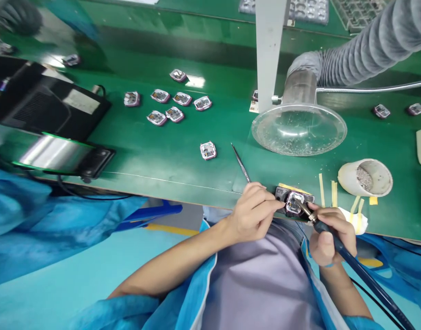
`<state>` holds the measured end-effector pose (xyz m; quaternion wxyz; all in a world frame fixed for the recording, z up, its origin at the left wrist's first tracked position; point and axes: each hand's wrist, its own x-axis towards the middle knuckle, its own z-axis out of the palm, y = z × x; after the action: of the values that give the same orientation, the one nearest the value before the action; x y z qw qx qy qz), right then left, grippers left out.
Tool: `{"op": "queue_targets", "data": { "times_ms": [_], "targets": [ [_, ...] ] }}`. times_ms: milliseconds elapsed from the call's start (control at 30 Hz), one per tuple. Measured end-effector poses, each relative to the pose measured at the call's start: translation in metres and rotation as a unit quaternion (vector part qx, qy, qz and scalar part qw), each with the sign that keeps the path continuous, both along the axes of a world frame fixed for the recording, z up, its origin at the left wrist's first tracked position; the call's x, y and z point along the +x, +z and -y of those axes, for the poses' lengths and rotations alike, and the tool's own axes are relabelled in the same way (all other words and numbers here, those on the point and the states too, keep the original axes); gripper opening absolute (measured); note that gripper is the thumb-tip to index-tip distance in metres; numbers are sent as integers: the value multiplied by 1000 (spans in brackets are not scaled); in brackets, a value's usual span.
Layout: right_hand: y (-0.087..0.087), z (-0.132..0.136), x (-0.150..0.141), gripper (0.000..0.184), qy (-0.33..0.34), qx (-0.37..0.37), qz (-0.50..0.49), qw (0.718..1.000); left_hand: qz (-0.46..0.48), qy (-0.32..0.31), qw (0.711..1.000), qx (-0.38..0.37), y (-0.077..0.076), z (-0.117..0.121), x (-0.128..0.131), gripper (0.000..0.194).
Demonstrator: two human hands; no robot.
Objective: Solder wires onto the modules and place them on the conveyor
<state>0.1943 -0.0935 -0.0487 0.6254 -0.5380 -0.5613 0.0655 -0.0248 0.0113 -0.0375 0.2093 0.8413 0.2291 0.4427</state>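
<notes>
Two bare hands meet over a small square metal-framed module (294, 202), seated in a black holder (281, 195) on the near side of a clear fume extractor hood (298, 130). The left hand (253, 211) is closed around fine-tipped tweezers (241, 162), held like a pen, with its fingers reaching toward the module. The right hand (330, 236) grips a dark-handled soldering iron (334, 243), its brass tip just at the module's edge. A slip of the tweezers could shift the module, and the hot tip, so close to the left hand, could burn skin or mar the part; a tug on the iron's cord might cause either. Several more modules (174, 114) lie on the green bench mat (128, 146) left of the hood. Lettering on the holder is too small to read.
</notes>
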Motion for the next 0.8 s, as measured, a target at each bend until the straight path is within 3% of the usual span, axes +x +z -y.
{"op": "queue_targets", "data": {
  "times_ms": [200,567,800],
  "targets": [
    [2,-4,-3,22,2,32,-29,999,14,3,1000,16,1,-2,2,34],
    [0,2,1,21,25,7,-16,1000,-8,7,1000,19,1,-4,3,32],
    [-7,-14,-3,29,-28,60,-47,997,-2,-10,1000,-24,9,-5,-4,27]
  ]
}}
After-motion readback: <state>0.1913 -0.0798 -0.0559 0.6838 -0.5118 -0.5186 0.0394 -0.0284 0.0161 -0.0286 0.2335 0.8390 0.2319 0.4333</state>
